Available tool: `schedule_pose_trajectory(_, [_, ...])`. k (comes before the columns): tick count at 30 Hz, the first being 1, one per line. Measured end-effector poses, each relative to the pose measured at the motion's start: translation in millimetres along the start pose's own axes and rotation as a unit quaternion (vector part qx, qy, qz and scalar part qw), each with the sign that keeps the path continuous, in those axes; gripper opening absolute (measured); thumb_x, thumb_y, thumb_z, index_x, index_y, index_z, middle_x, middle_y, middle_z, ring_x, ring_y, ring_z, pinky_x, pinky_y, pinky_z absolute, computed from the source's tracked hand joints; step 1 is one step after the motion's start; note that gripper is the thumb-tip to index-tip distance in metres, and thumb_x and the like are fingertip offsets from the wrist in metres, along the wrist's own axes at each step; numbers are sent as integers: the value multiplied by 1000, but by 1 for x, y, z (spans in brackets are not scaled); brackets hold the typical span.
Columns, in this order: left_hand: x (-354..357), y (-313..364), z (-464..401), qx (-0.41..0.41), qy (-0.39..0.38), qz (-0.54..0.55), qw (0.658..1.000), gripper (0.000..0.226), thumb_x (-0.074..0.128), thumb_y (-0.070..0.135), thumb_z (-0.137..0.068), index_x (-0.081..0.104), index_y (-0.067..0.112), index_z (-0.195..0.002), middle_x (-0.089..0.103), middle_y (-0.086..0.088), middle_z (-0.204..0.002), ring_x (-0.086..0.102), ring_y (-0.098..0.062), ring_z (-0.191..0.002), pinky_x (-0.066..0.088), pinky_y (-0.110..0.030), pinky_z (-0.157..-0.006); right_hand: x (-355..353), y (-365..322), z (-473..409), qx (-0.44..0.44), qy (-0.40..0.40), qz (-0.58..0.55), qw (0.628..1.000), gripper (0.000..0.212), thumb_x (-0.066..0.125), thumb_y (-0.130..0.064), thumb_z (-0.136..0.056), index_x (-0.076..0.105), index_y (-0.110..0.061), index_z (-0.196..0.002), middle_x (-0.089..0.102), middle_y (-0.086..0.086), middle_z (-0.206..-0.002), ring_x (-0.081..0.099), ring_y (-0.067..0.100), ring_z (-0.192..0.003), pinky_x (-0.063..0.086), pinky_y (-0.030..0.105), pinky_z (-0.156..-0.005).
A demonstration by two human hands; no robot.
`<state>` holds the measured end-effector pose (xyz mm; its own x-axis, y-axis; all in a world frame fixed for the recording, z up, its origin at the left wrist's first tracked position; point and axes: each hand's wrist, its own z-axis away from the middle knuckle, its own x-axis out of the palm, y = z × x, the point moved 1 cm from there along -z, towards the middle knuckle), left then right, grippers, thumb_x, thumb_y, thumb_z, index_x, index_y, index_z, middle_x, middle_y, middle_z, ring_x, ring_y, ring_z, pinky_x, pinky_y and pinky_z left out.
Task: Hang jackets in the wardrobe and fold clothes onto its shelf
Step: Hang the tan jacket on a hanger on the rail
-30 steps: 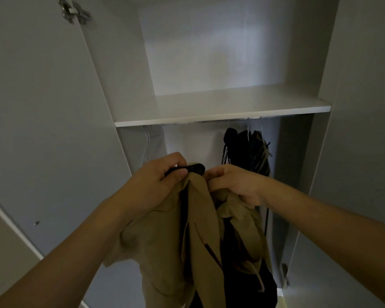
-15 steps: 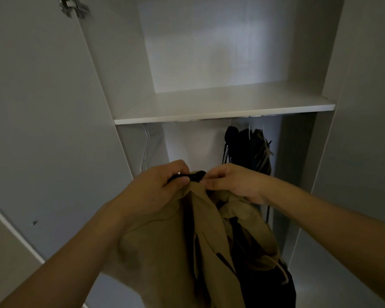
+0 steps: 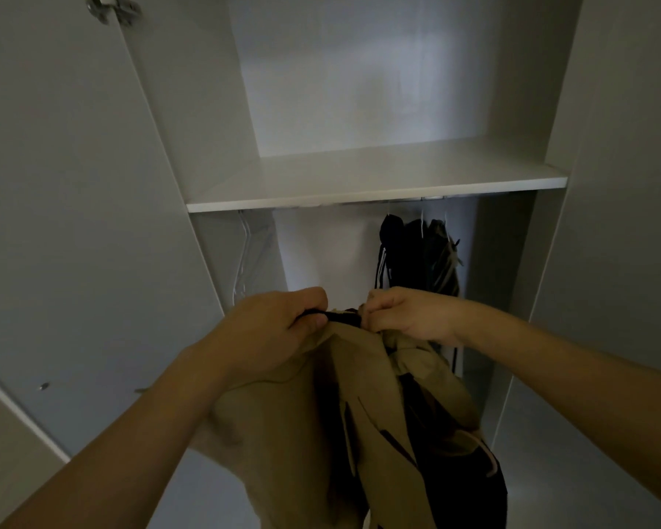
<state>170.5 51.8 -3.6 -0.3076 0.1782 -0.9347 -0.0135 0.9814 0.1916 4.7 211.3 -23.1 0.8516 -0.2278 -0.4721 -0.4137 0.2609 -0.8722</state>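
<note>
The left hand (image 3: pixel 279 322) grips a tan jacket (image 3: pixel 313 433) by its collar with a black hanger (image 3: pixel 340 318), and the right hand (image 3: pixel 405 315) pinches the collar's other side; the jacket hangs lengthwise straight down before the open wardrobe (image 3: pixel 214 108). Behind, under the shelf (image 3: pixel 378 181), dark clothes (image 3: pixel 420 257) hang right and a bare wire hanger (image 3: pixel 245 261) left.

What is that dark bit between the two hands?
In the head view, a short black piece, likely a hanger, spans the gap between the left hand and right hand, at the top of the tan jacket.
</note>
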Motion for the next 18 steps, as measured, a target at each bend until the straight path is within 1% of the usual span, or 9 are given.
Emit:
schedule_pose_trajectory(3, [-5,-7,1,-18,-22,9,1000,12,42,40,-101,47,35,-91,59,10,-76,56,-2,-71,45,-22,-66,-5,9,0,11,-4,2,1000,30,52,-7,-92,55,19,-78,42,13,-87,40,21,-80,37,15,-69])
schedule_pose_trajectory(5, [-12,-19,4,-49,-20,32,998,12,44,39,-100,51,33,-91,60,11,-78,57,-1,-72,49,-26,-71,-14,16,1,22,5,16,1000,30,54,-9,-91,54,15,-73,40,12,-88,42,19,-78,37,12,-71])
schedule_pose_trajectory(8, [-18,-35,9,-83,-6,57,995,13,47,37,-100,53,35,-89,61,16,-79,58,2,-74,49,-26,-72,-24,26,3,53,32,18,998,23,58,-13,-90,56,-4,-69,42,1,-87,47,1,-74,37,19,-81])
schedule_pose_trajectory(11, [-17,-37,9,-116,-14,21,993,15,46,36,-100,53,33,-88,61,14,-77,58,-2,-76,46,-27,-71,-24,25,0,62,47,0,997,18,59,-12,-90,57,-7,-73,45,0,-86,49,8,-76,41,24,-79])
schedule_pose_trajectory(13, [-15,-39,6,-162,-26,-72,984,14,43,37,-101,53,28,-95,62,6,-88,60,-19,-87,45,-32,-76,-19,17,-3,71,50,-58,995,14,60,-13,-90,62,-6,-79,53,7,-87,53,17,-79,45,30,-79])
schedule_pose_trajectory(15, [-13,-31,4,-191,35,-252,948,15,48,34,-96,53,23,-105,59,-5,-106,55,-29,-100,39,-38,-85,-14,6,-7,63,46,-136,988,22,58,-12,-90,62,-5,-70,57,12,-81,53,25,-75,45,35,-78])
schedule_pose_trajectory(16, [-7,-20,3,-176,121,-300,930,19,57,26,-88,56,19,-106,57,-9,-109,53,-32,-99,40,-40,-84,-14,0,-9,54,51,-173,982,29,57,-11,-90,62,-7,-61,57,12,-75,53,24,-70,45,34,-75])
schedule_pose_trajectory(17, [2,-4,5,-153,201,-304,919,24,67,15,-76,61,15,-100,59,-12,-104,56,-32,-91,43,-39,-77,-15,-4,-12,46,60,-208,975,36,58,-10,-90,62,-11,-54,57,10,-69,54,21,-65,46,33,-73])
schedule_pose_trajectory(18, [17,14,9,-109,242,-238,934,25,72,5,-67,65,14,-89,62,-8,-92,59,-26,-79,46,-34,-66,-17,-8,-13,41,70,-236,968,39,58,-10,-89,61,-13,-51,57,8,-65,54,19,-62,46,33,-71])
